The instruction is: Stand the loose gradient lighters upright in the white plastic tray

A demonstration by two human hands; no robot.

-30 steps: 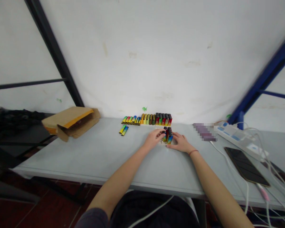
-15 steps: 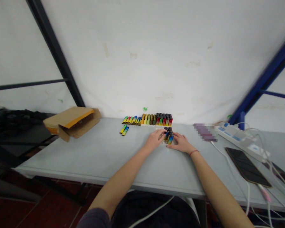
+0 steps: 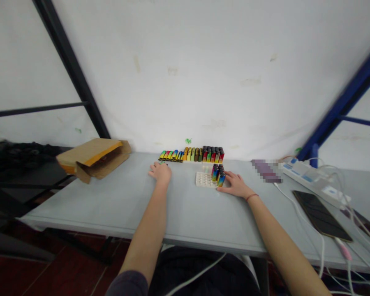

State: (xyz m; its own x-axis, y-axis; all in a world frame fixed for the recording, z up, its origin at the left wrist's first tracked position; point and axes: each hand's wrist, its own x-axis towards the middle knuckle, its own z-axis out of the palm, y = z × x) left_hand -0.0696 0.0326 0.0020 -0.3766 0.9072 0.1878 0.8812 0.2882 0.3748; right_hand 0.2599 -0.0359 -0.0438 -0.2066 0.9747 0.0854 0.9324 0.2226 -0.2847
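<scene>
My left hand (image 3: 160, 172) lies on the grey table (image 3: 120, 201) at the spot of the loose lighters, which it mostly hides. A sliver of a lighter (image 3: 164, 163) shows at its fingertips. A white dimpled tray (image 3: 205, 179) holds a block of upright rainbow-coloured lighters (image 3: 218, 174) at its right end. My right hand (image 3: 234, 185) rests flat beside that block, its fingers touching the block's right side. Along the back of the table stand tight rows of lighters (image 3: 193, 154), yellow and green at left, red and black at right.
A torn cardboard envelope (image 3: 94, 160) lies at the table's left corner. To the right are a pixelated object (image 3: 267, 171), a white power strip (image 3: 308, 179), a dark phone (image 3: 322, 215) and white cables. The wall stands behind the table.
My left hand has moved left, away from the lighter block, onto the loose lighters. The white tray now shows uncovered. My right hand has stayed in place.
</scene>
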